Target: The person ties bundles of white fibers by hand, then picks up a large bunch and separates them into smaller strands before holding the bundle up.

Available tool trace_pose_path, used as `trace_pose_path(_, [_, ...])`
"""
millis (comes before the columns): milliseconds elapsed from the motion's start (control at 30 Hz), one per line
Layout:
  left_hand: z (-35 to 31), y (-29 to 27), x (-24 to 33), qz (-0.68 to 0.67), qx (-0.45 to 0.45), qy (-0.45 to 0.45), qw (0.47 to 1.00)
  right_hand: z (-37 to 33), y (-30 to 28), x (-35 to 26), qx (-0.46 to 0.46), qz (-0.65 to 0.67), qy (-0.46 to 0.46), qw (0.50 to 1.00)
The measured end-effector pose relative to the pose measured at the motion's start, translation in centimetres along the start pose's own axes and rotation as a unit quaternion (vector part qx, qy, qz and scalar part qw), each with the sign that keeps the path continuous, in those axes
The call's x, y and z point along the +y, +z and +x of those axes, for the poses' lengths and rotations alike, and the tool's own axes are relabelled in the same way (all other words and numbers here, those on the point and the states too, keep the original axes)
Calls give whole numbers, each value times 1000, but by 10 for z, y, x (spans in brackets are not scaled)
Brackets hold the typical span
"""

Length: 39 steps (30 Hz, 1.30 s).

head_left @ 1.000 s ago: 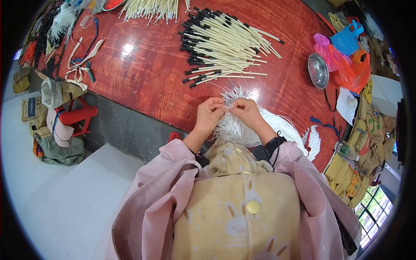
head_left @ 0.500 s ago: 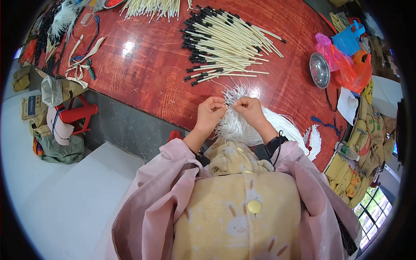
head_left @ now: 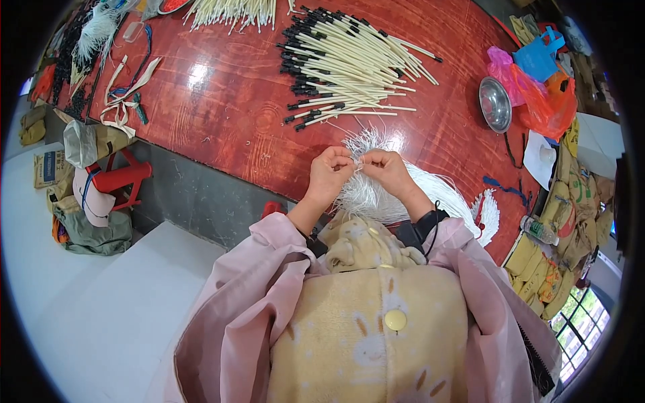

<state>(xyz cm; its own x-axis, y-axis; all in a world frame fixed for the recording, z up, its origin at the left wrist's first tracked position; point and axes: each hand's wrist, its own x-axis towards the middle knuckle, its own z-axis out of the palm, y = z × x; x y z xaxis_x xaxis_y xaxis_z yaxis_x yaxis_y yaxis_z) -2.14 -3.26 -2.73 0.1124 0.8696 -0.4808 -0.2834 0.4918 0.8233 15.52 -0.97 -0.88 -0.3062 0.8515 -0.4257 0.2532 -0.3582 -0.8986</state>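
Over the table's near edge, my left hand (head_left: 329,176) and my right hand (head_left: 388,173) meet fingertip to fingertip. Each pinches fine white thread at the top of a bundle of white threads (head_left: 366,198). The bundle fans out under and between my hands, and a long part runs off to the right beneath my right wrist. Its right end is a white tuft (head_left: 489,218) with a red tie. Whether the pinched strands form a knot is too small to tell. Just beyond my hands lies a heap of pale sticks with black ends (head_left: 349,64).
The red table (head_left: 222,127) bears more pale sticks (head_left: 232,12) at the back and cloth strips (head_left: 127,94) at left. A metal bowl (head_left: 495,104) and plastic bags (head_left: 547,101) lie at right. A plastic bottle (head_left: 539,230) is near the right edge. A red stool (head_left: 122,176) stands at left.
My hands have drawn slightly closer together, with the fingertips now meeting at the pinched thread. The sticks and the thread bundle lie much as before.
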Motion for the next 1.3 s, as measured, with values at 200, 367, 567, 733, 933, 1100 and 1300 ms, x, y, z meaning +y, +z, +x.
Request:
trace_pose_path(200, [-1,3,2,92,0,31,995,2,-1,5,-7,32,23,999])
trace_pose_path(367, [-3,4,3,203,7,91,975,2,-1,1,-12,15,26,999])
trace_pose_path(567, [-7,5,9,275,0,115,955,2,3,0,-3,-24,43,999])
trace_pose_path(733, [-5,-4,1,199,-22,112,973,4,6,-3,4,-134,-25,991])
trace_pose_path(933, [-10,-19,-1,93,-50,92,990,4,4,-7,28,-148,-19,988])
trace_pose_path(1100, [-12,-35,14,43,19,-4,999,-2,7,-4,29,-130,-30,991])
trace_pose_path(1300, [0,-27,19,443,70,175,877,-2,5,-2,-3,-184,-107,977])
